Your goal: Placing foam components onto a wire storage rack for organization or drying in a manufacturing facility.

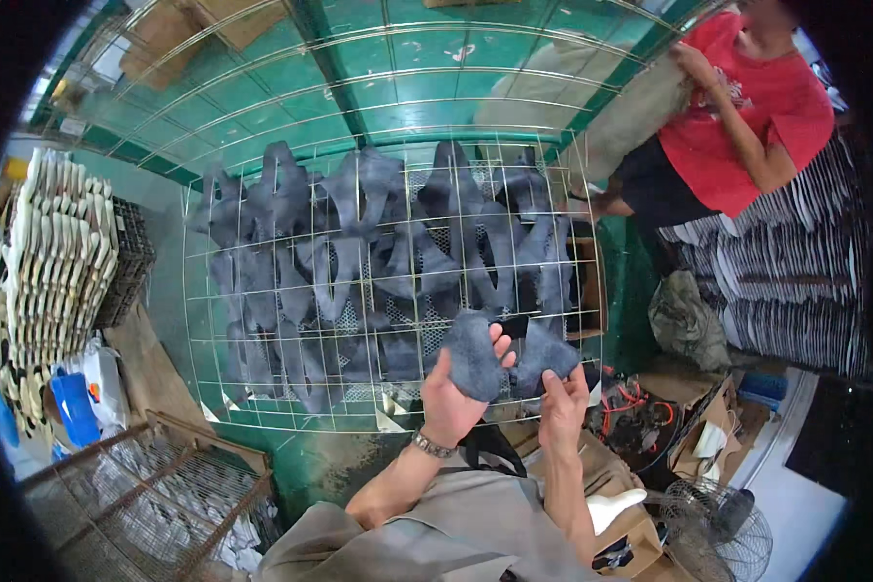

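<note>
Both my hands hold a dark grey fabric piece [472, 357] that looks like a shoe upper, in front of my chest and over the near edge of the rack. My left hand [450, 400] is closed around its left lobe, thumb at the side and fingertips showing at its right edge. Thumb and fingers of my right hand [561, 400] pinch the lower edge of the right lobe. A black part shows between the lobes. Beyond lie several similar dark grey pieces [335, 276] in rows under the wire grid [395, 427].
A person in a red shirt [747, 116] stands at the far right beside stacked sheets [776, 281]. Stacked pale pieces [63, 252] stand at left, above a rusty wire cage [155, 495]. At lower right are a fan [723, 529], cardboard boxes and a white foot-shaped form [616, 509].
</note>
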`<control>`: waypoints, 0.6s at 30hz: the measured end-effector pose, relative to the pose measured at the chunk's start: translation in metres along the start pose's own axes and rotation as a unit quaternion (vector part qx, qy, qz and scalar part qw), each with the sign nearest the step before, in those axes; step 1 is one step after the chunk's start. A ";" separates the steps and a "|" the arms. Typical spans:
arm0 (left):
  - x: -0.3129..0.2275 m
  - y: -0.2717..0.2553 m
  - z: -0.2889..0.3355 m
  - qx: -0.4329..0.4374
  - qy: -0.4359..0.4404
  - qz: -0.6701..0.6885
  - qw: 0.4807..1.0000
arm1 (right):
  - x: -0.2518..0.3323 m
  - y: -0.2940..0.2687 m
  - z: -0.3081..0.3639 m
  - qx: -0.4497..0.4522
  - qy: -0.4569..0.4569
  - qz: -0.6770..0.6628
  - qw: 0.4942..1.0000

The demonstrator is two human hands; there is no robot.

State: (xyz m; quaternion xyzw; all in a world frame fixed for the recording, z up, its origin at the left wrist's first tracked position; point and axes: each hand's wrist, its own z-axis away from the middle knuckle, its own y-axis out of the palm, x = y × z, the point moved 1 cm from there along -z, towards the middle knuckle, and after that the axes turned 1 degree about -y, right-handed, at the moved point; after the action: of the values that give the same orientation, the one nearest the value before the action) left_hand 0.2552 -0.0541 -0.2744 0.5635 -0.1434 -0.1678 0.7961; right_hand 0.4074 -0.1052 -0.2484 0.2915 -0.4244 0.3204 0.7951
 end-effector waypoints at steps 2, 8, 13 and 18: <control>-0.006 -0.002 0.000 -0.019 -0.001 0.002 1.000 | -0.002 0.006 -0.004 0.021 -0.016 0.001 1.000; -0.023 0.002 -0.008 -0.064 0.030 -0.041 0.997 | 0.007 0.039 -0.012 0.034 -0.052 0.002 0.998; -0.035 0.002 -0.024 -0.072 0.039 -0.029 0.996 | -0.004 0.048 -0.029 0.023 -0.068 0.045 0.996; -0.058 0.010 -0.073 -0.095 0.036 -0.029 0.994 | 0.001 0.060 -0.077 0.075 0.034 0.085 0.993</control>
State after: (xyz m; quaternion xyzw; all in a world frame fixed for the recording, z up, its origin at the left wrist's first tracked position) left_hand 0.2340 0.0361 -0.2910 0.4949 -0.0822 -0.1832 0.8454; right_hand 0.4003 -0.0104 -0.2723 0.3023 -0.3952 0.4279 0.7546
